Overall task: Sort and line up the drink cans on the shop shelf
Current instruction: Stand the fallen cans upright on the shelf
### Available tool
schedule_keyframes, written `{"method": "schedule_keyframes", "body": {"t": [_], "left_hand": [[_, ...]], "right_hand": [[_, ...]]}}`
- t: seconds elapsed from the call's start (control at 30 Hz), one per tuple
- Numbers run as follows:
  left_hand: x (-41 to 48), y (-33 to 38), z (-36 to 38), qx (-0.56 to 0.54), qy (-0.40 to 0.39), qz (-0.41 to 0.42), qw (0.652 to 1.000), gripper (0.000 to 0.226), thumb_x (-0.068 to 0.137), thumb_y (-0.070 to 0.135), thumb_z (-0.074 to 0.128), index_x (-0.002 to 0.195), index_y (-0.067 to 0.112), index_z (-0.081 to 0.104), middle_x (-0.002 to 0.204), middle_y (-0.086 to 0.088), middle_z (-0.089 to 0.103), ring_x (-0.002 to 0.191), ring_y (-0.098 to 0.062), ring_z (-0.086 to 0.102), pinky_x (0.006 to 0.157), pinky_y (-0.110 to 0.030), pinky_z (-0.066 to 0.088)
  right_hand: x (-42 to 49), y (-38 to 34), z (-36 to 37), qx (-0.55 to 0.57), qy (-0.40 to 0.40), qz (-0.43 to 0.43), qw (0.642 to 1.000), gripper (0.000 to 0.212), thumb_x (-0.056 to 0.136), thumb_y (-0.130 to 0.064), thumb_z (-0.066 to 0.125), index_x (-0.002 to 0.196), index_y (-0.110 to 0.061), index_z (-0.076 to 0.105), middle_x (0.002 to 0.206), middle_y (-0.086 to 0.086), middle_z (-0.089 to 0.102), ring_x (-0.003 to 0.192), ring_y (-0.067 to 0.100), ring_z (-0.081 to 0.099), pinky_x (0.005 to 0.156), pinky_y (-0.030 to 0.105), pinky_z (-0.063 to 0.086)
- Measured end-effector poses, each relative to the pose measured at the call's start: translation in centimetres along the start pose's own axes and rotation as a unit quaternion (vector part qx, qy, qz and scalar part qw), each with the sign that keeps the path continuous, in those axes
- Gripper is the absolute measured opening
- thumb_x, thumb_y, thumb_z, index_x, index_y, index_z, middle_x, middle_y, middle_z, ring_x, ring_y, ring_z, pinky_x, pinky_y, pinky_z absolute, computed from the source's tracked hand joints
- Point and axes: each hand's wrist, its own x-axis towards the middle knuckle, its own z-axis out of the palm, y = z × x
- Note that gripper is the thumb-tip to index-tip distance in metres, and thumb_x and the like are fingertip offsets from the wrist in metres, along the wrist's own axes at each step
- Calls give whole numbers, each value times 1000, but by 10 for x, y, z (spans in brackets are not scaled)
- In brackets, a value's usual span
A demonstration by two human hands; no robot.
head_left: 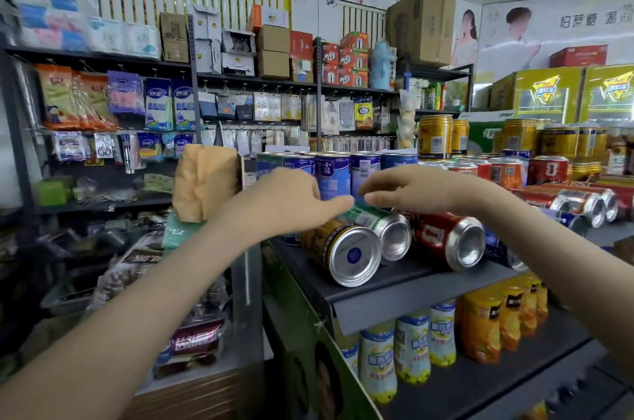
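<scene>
Three drink cans lie on their sides at the front of the dark shelf (pixel 398 282), bottoms toward me: a gold can (pixel 338 248), a green can (pixel 372 218) and a red can (pixel 446 236). Behind them blue cans (pixel 332 175) stand upright in a row. My left hand (pixel 291 200) and my right hand (pixel 408 189) meet just above the green can. The left thumb points right and the right fingertips reach left over the can's upper end. Neither hand visibly grips anything.
More red cans (pixel 545 170) and gold cans (pixel 435 136) stand further right, and some silver-bottomed cans (pixel 583 203) lie down. Bottles (pixel 411 347) and orange cans (pixel 487 327) fill the shelf below. A brown paper bag (pixel 206 179) stands left of the shelf, racks of hanging goods beyond.
</scene>
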Motion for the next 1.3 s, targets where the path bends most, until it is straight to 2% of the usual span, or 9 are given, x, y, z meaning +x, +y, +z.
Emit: {"method": "schedule_keyframes", "body": {"t": [0.1,0.2,0.37,0.5,0.6,0.77,0.87,0.97,1.3], "left_hand": [[-5,2,4,-16,-98,-37,994,75,71,86,27,91,19,54,91,-7,65,85,-20,68,76,-31,51],[-5,3,7,-153,-165,-61,972,83,67,83,42,100,9,57,95,-3,59,82,-15,67,75,-26,58],[2,-5,17,-268,-150,-80,948,92,46,76,72,97,1,64,84,-7,53,69,-18,63,82,-37,57],[-5,-6,13,-316,-132,-68,937,70,55,58,81,93,5,57,81,-9,46,70,-15,51,68,-24,55],[-10,-7,8,-238,-89,-56,966,89,43,67,79,107,15,45,95,3,59,79,-11,58,69,-27,49],[-17,-6,10,-117,0,-8,993,88,53,58,82,114,22,30,111,5,41,91,-8,49,71,-28,46],[-17,-4,16,-75,13,22,997,88,54,51,85,110,25,22,112,3,29,89,-8,43,61,-22,36],[-17,-4,24,-58,23,35,997,87,54,47,87,103,29,17,110,3,23,93,-14,43,66,-24,39],[-3,-8,17,-111,23,9,993,45,80,44,67,99,20,34,104,2,33,73,-4,39,56,-19,30]], "right_hand": [[-3,1,2,-31,0,15,999,32,96,-40,49,122,-25,58,113,-10,60,101,8,55,85,23,40],[-1,-3,5,-56,-3,22,998,35,95,-43,47,122,-24,57,108,-8,58,98,10,54,84,24,38],[10,-7,4,-95,-15,31,995,40,95,-46,45,122,-20,58,116,-2,60,102,15,56,90,29,43],[21,-13,3,-119,-51,38,991,45,97,-48,41,128,-18,55,126,-1,57,111,17,54,97,32,40],[28,-17,2,-132,-98,42,985,52,94,-53,42,135,-22,50,136,-4,50,119,18,50,104,35,37],[31,-20,0,-85,-146,71,983,60,93,-47,50,144,-19,35,145,6,39,126,28,45,104,38,37],[33,-17,1,-64,-157,91,981,67,91,-45,53,146,-17,27,149,7,31,131,30,40,107,41,35],[34,-14,3,-50,-153,100,982,68,91,-44,54,146,-16,26,149,7,29,134,27,35,105,35,33],[34,-11,8,1,-144,104,984,66,89,-40,58,143,-17,29,137,6,37,110,19,42,98,35,39]]}}
